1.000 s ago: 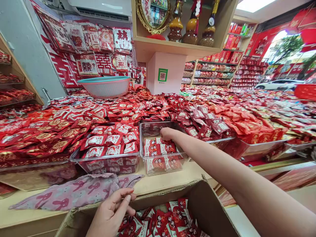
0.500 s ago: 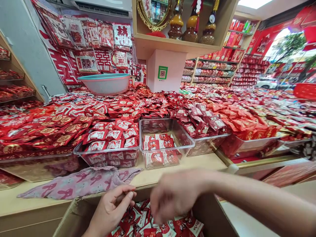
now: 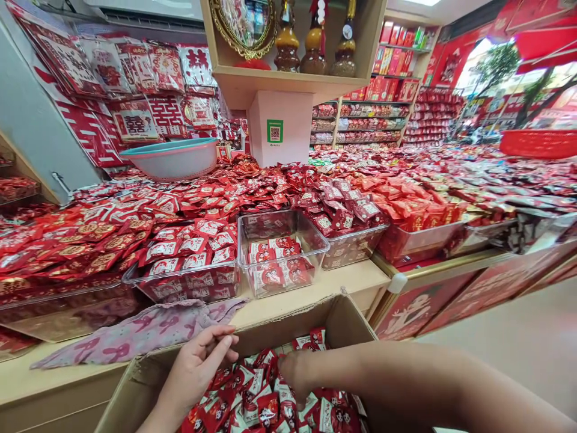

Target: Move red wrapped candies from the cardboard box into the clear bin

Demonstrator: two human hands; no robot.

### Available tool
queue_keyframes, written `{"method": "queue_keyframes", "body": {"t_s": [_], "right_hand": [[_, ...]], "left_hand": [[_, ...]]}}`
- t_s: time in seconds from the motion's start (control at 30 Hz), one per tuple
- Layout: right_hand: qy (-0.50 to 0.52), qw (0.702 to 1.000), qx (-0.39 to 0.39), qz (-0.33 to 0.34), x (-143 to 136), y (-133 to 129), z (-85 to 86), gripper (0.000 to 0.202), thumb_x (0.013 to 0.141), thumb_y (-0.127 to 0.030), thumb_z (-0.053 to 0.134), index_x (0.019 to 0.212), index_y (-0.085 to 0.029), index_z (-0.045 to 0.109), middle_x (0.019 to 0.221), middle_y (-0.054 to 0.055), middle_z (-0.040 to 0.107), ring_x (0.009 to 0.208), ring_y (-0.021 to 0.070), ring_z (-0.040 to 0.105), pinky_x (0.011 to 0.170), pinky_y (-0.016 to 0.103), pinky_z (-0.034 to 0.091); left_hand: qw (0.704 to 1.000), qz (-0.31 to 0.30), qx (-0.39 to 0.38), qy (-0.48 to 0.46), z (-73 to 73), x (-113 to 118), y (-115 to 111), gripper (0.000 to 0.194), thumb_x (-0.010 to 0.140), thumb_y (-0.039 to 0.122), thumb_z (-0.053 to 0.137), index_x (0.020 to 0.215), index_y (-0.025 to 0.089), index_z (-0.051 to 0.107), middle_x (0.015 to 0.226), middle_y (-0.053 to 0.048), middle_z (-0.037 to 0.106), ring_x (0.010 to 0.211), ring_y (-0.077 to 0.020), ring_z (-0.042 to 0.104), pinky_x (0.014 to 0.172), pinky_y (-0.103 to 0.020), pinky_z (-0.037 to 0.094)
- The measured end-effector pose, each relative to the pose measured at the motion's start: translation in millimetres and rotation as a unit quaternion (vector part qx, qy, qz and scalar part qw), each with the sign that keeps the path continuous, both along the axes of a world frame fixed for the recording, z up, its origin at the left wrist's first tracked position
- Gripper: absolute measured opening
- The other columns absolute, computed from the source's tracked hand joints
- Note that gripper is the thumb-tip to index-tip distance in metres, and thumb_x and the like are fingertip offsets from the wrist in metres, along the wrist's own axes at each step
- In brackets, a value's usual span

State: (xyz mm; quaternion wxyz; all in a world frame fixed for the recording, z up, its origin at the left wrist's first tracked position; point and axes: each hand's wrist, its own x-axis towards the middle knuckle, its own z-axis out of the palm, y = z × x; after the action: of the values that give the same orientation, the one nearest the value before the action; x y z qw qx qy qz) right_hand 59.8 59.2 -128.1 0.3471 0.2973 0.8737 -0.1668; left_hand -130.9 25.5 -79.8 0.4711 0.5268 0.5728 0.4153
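One pale surface [image 3: 270,305] is running beyond both grips. One cardboard box [image 3: 349,319] is sitting beneath them, and one partly filled clear tub [image 3: 313,233] is standing beyond the right grip [image 3: 300,370]. One patterned cloth [image 3: 148,331] is lying beyond the left grip [image 3: 196,364]. Inside the box, the right grip is reaching among red-and-white packets [image 3: 265,409]; with the blur, I can't tell whether it's closing on any. The left grip is curling loosely, leaving a narrow gap and holding nothing visible. The packets are looking light, soft and slick, probably best pinched at their middles; they're overlapping too much for counting.
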Motion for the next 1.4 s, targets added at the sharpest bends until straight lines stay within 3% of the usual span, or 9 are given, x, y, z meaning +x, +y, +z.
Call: {"method": "queue_keyframes", "body": {"t_s": [0.07,0.17,0.3,0.4,0.87,1.1,1.23,1.33,1.4], "right_hand": [[0.029,1.000,0.005,-0.008,5.6,4.9,24.7,0.049,0.048,-0.030,0.071,0.091,-0.010,0.059,0.087,0.013,0.061,0.080,0.0279,0.058,0.056,0.032,0.046],[0.237,0.966,-0.006,-0.107,17.0,9.0,59.6,0.044,0.052,-0.043,0.068,0.084,-0.015,0.055,0.075,0.005,0.060,0.070,0.0207,0.057,0.051,0.026,0.042],[0.511,0.791,-0.166,-0.291,21.6,3.3,76.8,0.042,0.064,-0.053,0.055,0.082,-0.017,0.045,0.063,-0.003,0.051,0.055,0.0090,0.048,0.047,0.019,0.036],[0.601,0.709,-0.144,-0.340,15.4,-4.2,73.7,0.037,0.072,-0.052,0.048,0.073,-0.015,0.044,0.060,-0.004,0.045,0.053,0.0061,0.041,0.047,0.018,0.033],[0.655,0.674,0.008,-0.341,16.9,-13.7,75.9,0.036,0.080,-0.044,0.038,0.057,-0.017,0.032,0.051,-0.005,0.031,0.047,0.0047,0.029,0.043,0.018,0.025],[0.666,0.628,-0.186,-0.357,19.8,-10.9,73.5,0.027,0.079,-0.044,0.042,0.074,-0.017,0.043,0.056,-0.004,0.047,0.043,0.0062,0.047,0.040,0.018,0.035],[0.716,0.610,-0.138,-0.309,27.2,-10.6,77.1,0.020,0.076,-0.035,0.050,0.077,-0.016,0.055,0.079,0.003,0.054,0.064,0.0084,0.054,0.052,0.019,0.042],[0.744,0.564,-0.182,-0.309,28.5,-11.8,79.3,0.023,0.071,-0.033,0.058,0.087,-0.017,0.057,0.101,0.006,0.051,0.083,0.0125,0.053,0.063,0.023,0.046],[0.733,0.521,-0.267,-0.347,26.0,-12.4,79.4,0.037,0.069,-0.035,0.059,0.102,-0.020,0.051,0.101,0.006,0.052,0.077,0.0112,0.055,0.063,0.026,0.047]], "left_hand": [[1.000,-0.009,-0.003,0.008,2.9,-0.1,-1.2,0.035,0.068,0.044,0.057,0.092,0.017,0.053,0.086,-0.005,0.063,0.067,-0.0160,0.062,0.068,-0.030,0.049],[0.998,-0.051,-0.035,0.002,11.3,7.4,-6.7,0.040,0.072,0.046,0.052,0.099,0.017,0.050,0.094,-0.008,0.063,0.074,-0.0183,0.062,0.069,-0.032,0.048],[0.987,-0.135,-0.057,-0.063,22.3,33.1,-19.2,0.054,0.069,0.041,0.059,0.114,0.019,0.041,0.091,-0.006,0.065,0.077,-0.0184,0.061,0.073,-0.031,0.045],[0.986,-0.136,-0.073,-0.062,28.1,51.0,-26.3,0.052,0.071,0.035,0.058,0.115,0.017,0.040,0.065,0.000,0.065,0.062,-0.0146,0.059,0.061,-0.025,0.045],[0.975,-0.117,-0.133,-0.134,37.0,55.1,-26.9,0.037,0.070,0.033,0.060,0.099,0.015,0.045,0.066,-0.003,0.066,0.051,-0.0104,0.060,0.042,-0.015,0.035],[0.979,-0.065,-0.113,-0.158,46.0,55.0,-26.2,0.040,0.069,0.035,0.060,0.103,0.015,0.052,0.077,-0.005,0.067,0.051,-0.0087,0.057,0.044,-0.017,0.037],[0.949,-0.010,-0.144,-0.281,55.0,53.8,-27.3,0.038,0.072,0.040,0.055,0.103,0.018,0.056,0.093,-0.007,0.064,0.064,-0.0127,0.059,0.053,-0.022,0.043],[0.962,0.045,-0.090,-0.254,53.6,53.5,-25.9,0.033,0.066,0.027,0.064,0.096,0.017,0.058,0.094,-0.005,0.064,0.076,-0.0140,0.060,0.062,-0.021,0.046],[0.976,0.055,-0.033,-0.207,48.4,54.0,-24.2,0.035,0.062,0.023,0.067,0.094,0.017,0.057,0.096,-0.005,0.064,0.086,-0.0163,0.059,0.073,-0.024,0.047]]}}
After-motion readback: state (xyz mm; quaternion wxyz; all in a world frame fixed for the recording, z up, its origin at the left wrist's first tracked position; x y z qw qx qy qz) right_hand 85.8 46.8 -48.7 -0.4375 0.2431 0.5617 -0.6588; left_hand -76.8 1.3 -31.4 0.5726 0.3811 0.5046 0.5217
